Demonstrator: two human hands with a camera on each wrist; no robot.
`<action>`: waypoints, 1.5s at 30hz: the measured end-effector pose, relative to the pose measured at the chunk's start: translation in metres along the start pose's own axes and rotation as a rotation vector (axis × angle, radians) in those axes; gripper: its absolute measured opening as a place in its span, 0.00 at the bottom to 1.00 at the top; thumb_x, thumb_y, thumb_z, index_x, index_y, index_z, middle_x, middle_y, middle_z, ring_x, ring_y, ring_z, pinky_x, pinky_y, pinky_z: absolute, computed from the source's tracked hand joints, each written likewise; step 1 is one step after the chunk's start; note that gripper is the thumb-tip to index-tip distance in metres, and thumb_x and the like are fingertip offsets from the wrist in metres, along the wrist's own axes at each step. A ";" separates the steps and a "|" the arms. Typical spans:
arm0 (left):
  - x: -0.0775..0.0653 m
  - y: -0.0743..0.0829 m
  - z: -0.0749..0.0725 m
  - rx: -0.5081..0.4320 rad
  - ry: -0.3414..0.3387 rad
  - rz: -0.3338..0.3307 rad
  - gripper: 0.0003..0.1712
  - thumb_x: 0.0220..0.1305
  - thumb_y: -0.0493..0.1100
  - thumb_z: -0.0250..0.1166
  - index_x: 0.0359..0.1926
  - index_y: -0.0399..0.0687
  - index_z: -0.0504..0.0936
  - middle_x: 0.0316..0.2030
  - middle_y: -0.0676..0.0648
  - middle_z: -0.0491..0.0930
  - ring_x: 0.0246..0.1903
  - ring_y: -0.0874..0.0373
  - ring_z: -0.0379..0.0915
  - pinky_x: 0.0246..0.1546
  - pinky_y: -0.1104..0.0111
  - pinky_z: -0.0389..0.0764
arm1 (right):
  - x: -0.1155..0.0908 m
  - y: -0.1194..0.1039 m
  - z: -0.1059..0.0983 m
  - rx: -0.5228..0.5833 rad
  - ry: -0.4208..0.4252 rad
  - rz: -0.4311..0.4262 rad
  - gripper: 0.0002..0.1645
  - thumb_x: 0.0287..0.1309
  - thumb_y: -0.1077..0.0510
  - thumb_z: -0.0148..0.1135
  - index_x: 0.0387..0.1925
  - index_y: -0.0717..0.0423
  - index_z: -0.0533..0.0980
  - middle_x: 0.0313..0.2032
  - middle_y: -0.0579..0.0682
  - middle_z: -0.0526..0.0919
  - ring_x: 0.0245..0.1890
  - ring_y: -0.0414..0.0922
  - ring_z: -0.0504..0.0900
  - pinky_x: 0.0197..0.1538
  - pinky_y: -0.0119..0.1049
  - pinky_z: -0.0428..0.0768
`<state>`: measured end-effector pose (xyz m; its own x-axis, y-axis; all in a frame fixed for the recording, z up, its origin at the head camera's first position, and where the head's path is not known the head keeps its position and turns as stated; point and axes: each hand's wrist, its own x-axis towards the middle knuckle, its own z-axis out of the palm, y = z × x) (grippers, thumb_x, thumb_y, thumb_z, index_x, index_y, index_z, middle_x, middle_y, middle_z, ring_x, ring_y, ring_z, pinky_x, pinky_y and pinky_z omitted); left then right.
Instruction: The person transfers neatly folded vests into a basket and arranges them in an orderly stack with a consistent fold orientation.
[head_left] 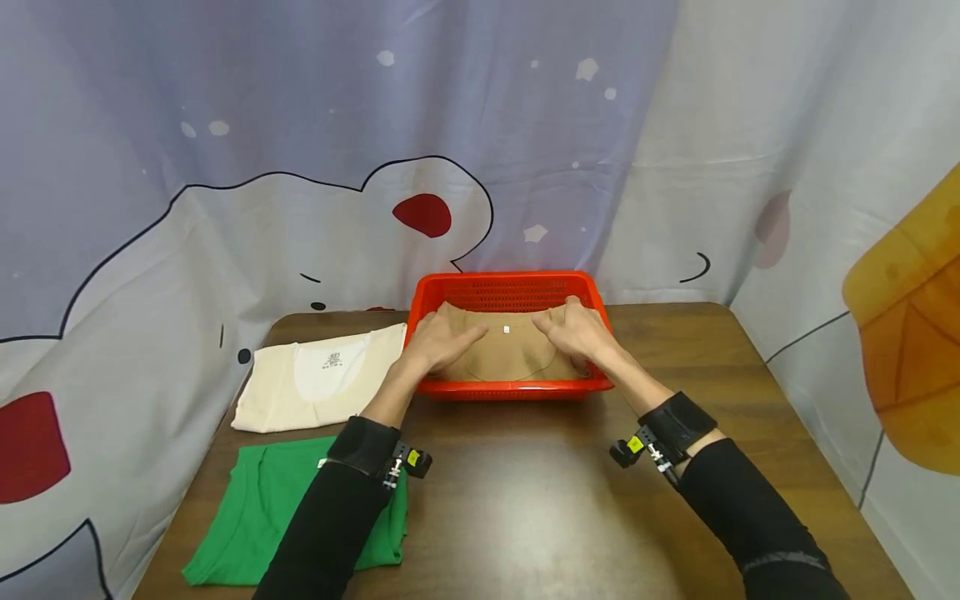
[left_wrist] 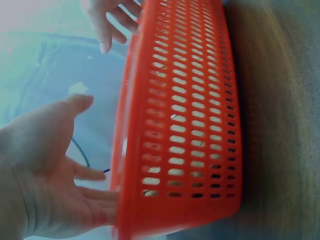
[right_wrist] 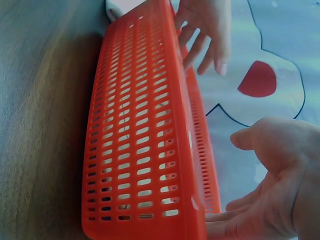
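A folded tan garment with a small white neck label lies inside a red perforated plastic basket. My left hand reaches over the basket's left end, thumb pointing inward across the garment. On the opposite side, my right hand lies over the garment's right edge, its thumb also turned inward. Both wrist views show the thumbs spread away from the fingers. In the left wrist view the fingertips pass behind the rim of the basket, which hides them; the right wrist view shows the same at its rim.
Left of the basket lies a folded cream garment with a white printed panel. A green garment is spread nearer the front, partly under my left forearm. The wooden table ends at a patterned curtain behind.
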<state>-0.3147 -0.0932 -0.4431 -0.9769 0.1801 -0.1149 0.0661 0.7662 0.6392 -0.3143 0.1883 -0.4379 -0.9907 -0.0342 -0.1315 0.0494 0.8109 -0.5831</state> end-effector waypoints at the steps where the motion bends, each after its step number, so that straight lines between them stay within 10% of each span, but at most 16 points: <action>1: -0.002 0.001 -0.003 0.009 -0.007 0.016 0.63 0.75 0.74 0.60 0.90 0.36 0.52 0.88 0.33 0.60 0.88 0.35 0.56 0.89 0.40 0.61 | -0.001 -0.001 -0.001 0.006 0.004 -0.002 0.68 0.75 0.22 0.56 0.89 0.69 0.49 0.83 0.72 0.68 0.82 0.66 0.72 0.82 0.60 0.75; 19: -0.030 -0.018 -0.034 -0.009 0.108 0.278 0.49 0.80 0.75 0.56 0.89 0.56 0.63 0.89 0.43 0.62 0.88 0.40 0.57 0.88 0.35 0.61 | -0.031 -0.006 -0.004 0.088 0.116 -0.263 0.51 0.80 0.30 0.58 0.86 0.57 0.62 0.81 0.61 0.74 0.80 0.62 0.75 0.82 0.64 0.74; 45: -0.103 -0.091 -0.069 -0.001 0.216 0.260 0.40 0.87 0.67 0.56 0.89 0.59 0.64 0.88 0.41 0.63 0.87 0.35 0.59 0.84 0.30 0.61 | -0.100 -0.030 0.045 0.404 -0.023 -0.585 0.38 0.77 0.51 0.70 0.83 0.52 0.71 0.79 0.55 0.79 0.80 0.58 0.77 0.83 0.61 0.74</action>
<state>-0.2337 -0.2239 -0.4367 -0.9479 0.2344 0.2156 0.3184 0.7115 0.6265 -0.2113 0.1411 -0.4434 -0.8663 -0.4138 0.2799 -0.4425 0.3755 -0.8144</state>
